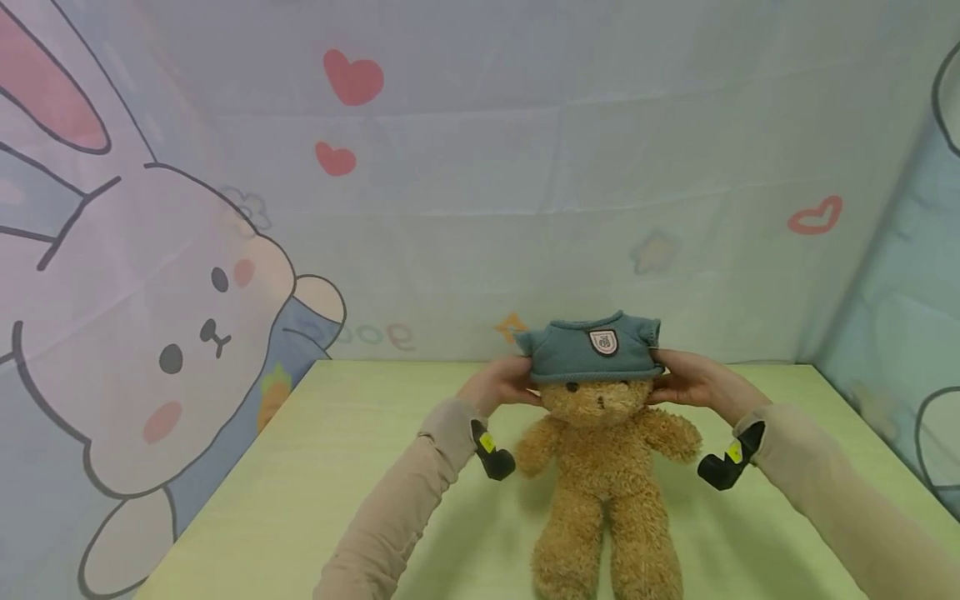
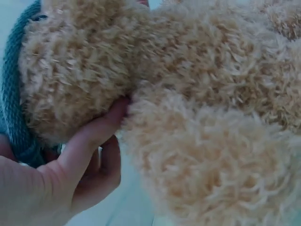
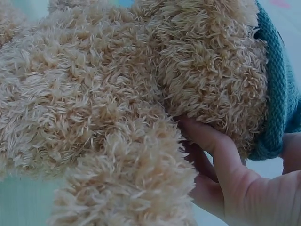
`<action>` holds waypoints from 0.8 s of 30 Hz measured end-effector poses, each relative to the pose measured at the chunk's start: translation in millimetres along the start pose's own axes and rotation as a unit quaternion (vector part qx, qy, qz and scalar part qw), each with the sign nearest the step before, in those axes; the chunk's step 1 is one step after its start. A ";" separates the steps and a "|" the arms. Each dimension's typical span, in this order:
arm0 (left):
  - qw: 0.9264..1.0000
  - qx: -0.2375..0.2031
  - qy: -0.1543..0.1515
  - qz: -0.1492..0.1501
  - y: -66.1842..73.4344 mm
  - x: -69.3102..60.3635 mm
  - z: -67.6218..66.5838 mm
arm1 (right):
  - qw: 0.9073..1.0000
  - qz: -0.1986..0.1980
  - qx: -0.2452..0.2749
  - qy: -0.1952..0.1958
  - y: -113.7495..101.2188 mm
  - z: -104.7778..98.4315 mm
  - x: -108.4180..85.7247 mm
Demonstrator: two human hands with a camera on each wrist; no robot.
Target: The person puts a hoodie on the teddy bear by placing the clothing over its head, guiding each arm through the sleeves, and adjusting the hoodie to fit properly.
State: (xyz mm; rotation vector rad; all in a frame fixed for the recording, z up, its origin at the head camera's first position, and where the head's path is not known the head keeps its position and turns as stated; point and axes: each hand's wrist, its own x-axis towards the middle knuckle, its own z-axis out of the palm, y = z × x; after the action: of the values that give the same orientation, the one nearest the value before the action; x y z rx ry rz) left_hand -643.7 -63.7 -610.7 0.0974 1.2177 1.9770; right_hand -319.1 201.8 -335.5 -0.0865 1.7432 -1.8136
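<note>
Bear [image 1: 603,467] — green table [image 1: 360,433], printed backdrop [image 1: 480,208]

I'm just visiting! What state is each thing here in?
Teddy bear: on the table, face toward the viewer, arms out.
Blue shirt: over the top of the bear's head, not its body.
Left hand: touching the bear's head beside the shirt's hem.
Right hand: touching the head's other side.
Beige sleeves: covering both forearms.
Backdrop: hanging, creased.

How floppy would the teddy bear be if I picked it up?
The teddy bear would probably be a bit floppy, because its legs look plump and soft. It likely wouldn't slip easily, since its fur is shaggy. The shirt might come along, being over its head.
</note>
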 end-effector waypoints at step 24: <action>0.963 0.054 0.152 0.216 -14.1 -209.9 218.5 | 0.974 -0.110 -0.127 0.155 27.7 10.9 8.8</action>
State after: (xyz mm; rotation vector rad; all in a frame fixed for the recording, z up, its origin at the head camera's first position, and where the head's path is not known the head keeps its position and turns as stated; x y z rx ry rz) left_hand -395.9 -41.3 -437.2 0.1254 1.6100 2.3625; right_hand -310.9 189.7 -362.9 -0.1086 2.2602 -1.8221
